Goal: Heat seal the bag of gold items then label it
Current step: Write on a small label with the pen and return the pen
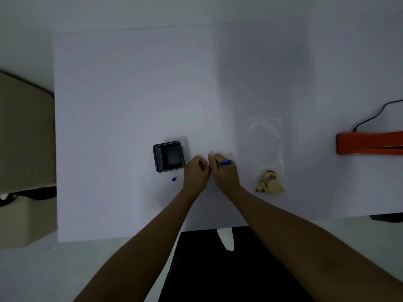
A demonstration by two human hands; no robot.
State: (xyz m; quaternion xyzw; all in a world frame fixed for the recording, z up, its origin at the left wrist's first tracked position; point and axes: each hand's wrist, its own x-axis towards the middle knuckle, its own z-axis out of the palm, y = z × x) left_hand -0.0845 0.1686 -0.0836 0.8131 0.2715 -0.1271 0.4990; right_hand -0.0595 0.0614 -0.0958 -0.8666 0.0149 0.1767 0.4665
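right hand [223, 173]: fingers curled around a blue pen [224, 163], barrel pokes out to the right past the knuckles, tip end toward the left hand. Closed grip on the pen.
left hand [196, 171]: loose fist, fingers curled in, knuckles touching or just beside the right hand's fingers. Whether it pins something small under the fingertips, can't tell; the area is white on white.
label: maybe a faint white patch just beyond the right hand's fingertips, too washed out to confirm.
bag [266, 147]: clear plastic, flat on the table, to the right of the right hand's fingers, not touched. Open/sealed state of the far end not readable.
gold items [270, 182]: bunched in the near end of the bag, right of the right wrist and nearer the person than the fingers.
pen cap [173, 179]: small blue piece on the table, left of the left hand's fingers, apart from them.
black tray [168, 156]: square, just left of the left hand's knuckles, close but not touching.
heat sealer [368, 143]: orange, far right of both hands at the frame edge, black cable [375, 115] running off its far side.
table [130, 94]: white, both hands over its near-middle.
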